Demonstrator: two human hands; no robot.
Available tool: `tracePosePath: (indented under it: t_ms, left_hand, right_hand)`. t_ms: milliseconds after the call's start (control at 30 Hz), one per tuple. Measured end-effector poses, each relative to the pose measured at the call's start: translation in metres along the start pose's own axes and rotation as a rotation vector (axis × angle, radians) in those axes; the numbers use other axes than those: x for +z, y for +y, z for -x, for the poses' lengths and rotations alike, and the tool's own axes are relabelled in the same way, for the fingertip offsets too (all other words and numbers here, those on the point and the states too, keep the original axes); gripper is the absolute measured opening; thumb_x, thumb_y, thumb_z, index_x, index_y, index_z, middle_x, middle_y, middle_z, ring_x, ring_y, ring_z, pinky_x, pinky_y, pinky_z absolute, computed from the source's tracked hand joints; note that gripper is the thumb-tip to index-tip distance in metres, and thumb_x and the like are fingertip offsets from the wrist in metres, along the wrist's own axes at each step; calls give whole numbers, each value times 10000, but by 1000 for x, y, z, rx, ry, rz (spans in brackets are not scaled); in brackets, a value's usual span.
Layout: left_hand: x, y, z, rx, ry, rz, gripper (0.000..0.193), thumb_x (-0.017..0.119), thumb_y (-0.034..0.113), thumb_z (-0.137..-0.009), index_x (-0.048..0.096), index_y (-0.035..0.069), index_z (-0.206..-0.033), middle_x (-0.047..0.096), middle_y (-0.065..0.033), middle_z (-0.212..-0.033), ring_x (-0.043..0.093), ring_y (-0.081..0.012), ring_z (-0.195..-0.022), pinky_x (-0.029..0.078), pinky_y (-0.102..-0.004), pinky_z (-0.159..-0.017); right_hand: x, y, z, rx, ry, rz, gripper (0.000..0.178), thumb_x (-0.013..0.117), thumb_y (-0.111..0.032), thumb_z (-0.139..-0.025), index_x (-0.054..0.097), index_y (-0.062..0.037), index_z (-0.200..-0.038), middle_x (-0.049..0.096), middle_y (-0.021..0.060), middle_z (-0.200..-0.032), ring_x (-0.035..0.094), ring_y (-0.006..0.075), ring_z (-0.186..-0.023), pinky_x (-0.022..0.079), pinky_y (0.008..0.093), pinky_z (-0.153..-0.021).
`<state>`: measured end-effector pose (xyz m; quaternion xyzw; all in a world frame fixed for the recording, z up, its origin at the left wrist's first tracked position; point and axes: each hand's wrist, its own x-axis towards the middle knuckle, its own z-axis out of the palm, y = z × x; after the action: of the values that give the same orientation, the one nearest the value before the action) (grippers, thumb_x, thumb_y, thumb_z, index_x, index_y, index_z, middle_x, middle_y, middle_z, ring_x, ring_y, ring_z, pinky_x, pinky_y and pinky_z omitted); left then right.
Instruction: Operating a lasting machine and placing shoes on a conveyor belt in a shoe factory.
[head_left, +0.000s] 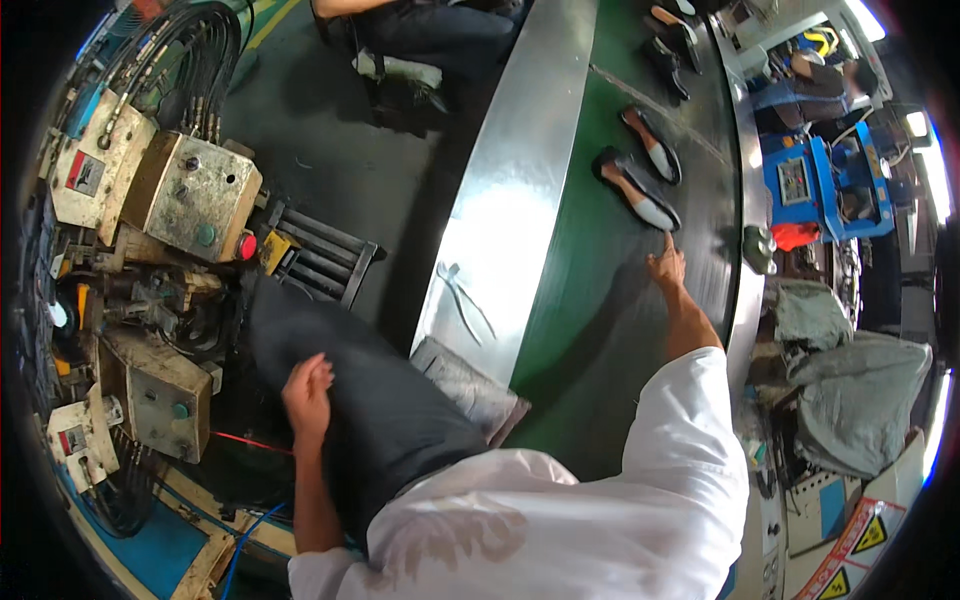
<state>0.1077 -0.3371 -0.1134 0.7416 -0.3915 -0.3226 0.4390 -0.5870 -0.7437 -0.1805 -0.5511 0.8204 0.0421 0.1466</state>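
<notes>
My right hand (pixel 668 266) reaches over the conveyor belt (pixel 570 330), its index finger stretched toward the heel of a black slip-on shoe (pixel 632 190). The fingertip is at the heel's edge; whether it touches I cannot tell. A matching black shoe (pixel 652 146) lies just beyond it, and both show pale insoles. Low by my dark-trousered thigh, my left hand (pixel 308 392) hangs with loosely bent fingers and nothing visible in it. Pincers (pixel 464 300) lie on the metal ledge (pixel 505 205) left of the belt, apart from both hands.
More shoes (pixel 668 62) sit farther up the belt. On the left stand worn machine control boxes (pixel 195 195) with hoses, beside a black slatted rack (pixel 325 255). A folded cloth pad (pixel 465 385) rests by the ledge. Covered equipment (pixel 860 400) and a seated co-worker (pixel 815 90) are at right.
</notes>
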Motion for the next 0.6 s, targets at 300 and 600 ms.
tracePosePath:
  t_ms: [300, 600]
  left_hand:
    - [-113, -33, 112, -163, 286, -226, 223, 546, 40, -1143, 739, -27, -1231, 689, -82, -1004, 670, -160, -844, 570, -293, -757]
    - [14, 48, -39, 94, 27, 36, 232, 590, -15, -1092, 751, -49, -1255, 753, -141, -1091, 768, -229, -970, 629, -349, -831]
  right_hand:
    - [-23, -118, -88, -165, -125, 217, 1020, 768, -543, -937, 241, -359, -1790, 209, 415, -1765, 283, 612, -1616, 352, 619, -1299]
    - [50, -91, 12, -81, 62, -682, 1212, 907, -427, -862, 187, -171, -1803, 597, 297, -1600, 636, 418, -1433, 503, 432, -1184]
